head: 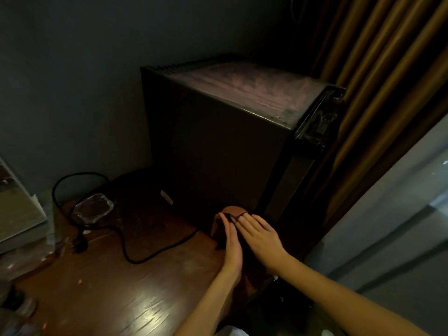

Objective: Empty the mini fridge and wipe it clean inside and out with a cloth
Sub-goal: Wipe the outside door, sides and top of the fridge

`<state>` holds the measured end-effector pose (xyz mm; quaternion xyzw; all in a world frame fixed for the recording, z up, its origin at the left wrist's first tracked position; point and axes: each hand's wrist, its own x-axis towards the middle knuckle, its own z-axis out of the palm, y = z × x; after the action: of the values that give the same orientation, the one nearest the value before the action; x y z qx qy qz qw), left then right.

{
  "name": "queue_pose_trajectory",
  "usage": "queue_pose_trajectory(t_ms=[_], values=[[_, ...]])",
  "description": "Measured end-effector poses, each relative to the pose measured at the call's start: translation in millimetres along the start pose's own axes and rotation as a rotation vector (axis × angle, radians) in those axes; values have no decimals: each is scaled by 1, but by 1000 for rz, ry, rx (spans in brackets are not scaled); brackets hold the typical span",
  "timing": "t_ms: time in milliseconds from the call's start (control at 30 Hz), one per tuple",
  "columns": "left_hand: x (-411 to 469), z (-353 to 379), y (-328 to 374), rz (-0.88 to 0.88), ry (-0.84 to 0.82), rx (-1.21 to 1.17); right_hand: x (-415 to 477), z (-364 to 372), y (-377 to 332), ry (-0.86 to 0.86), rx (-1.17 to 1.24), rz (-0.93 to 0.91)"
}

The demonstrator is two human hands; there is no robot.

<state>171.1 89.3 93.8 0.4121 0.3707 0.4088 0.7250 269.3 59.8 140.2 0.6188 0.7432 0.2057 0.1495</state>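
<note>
Cloth is sitting bunched at the fridge's lower near corner, touching its side wall; left hand is pinching its top edge, right hand is lying flat-fingered on it, left nearer that wall.

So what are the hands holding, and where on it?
A brownish cloth, at its top edge, beside the mini fridge. The left hand and right hand touch it; a real pinch cannot be told.

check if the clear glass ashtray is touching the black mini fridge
Apart. Head view shows wooden surface between the clear glass ashtray and the black mini fridge.
</note>
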Motion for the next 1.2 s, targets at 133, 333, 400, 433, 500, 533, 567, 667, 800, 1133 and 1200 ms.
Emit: queue_pose_trajectory(t_ms=[133, 333, 400, 433, 500, 533, 567, 667, 800, 1133, 1200], values=[[0, 25, 27, 146, -36, 188, -27, -9, 10, 352, 90, 213], [20, 32, 55, 681, -88, 616, -17, -51, 41, 870, 177, 633], [24, 38, 84, 871, -188, 744, -5, -65, 50, 1047, 185, 743], [27, 41, 98, 969, -242, 796, 1, -72, 54, 1128, 211, 779], [39, 48, 126, 1208, -271, 900, 17, -86, 58, 1227, 264, 826], [46, 52, 139, 1320, -253, 938, 26, -92, 59, 1238, 269, 848], [52, 56, 151, 1404, -218, 965, 33, -96, 60, 1224, 263, 874], [64, 57, 177, 1570, -132, 1029, 52, -106, 55, 1146, 230, 962], [89, 33, 197, 1570, -88, 1018, 68, -112, 50, 1047, 162, 1035], [200, -60, 264, 1122, 336, 623, 80, -104, 53, 1052, 40, 1105], [234, -85, 262, 804, 473, 341, 80, -103, 51, 1059, 30, 1101]])
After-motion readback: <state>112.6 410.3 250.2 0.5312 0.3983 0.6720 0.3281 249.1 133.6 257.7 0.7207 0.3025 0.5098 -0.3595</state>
